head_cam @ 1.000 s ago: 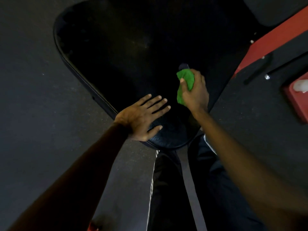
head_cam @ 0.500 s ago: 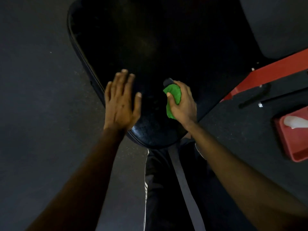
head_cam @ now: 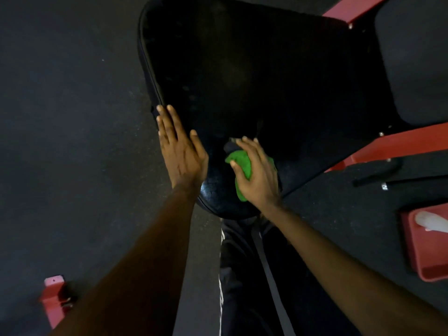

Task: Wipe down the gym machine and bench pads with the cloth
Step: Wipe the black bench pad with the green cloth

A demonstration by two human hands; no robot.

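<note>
The cloth (head_cam: 240, 163) sat bunched up on the near end of the black pad (head_cam: 254, 69). The right hand (head_cam: 258, 175) held it with curled fingers. The left hand (head_cam: 181, 151) lay flat on the pad's left edge, fingers straight and close together. Bunched so small, the cloth might miss spots or slide off the narrow end.

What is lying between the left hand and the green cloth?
In the head view, only bare black pad separates the left hand from the green cloth.
</note>
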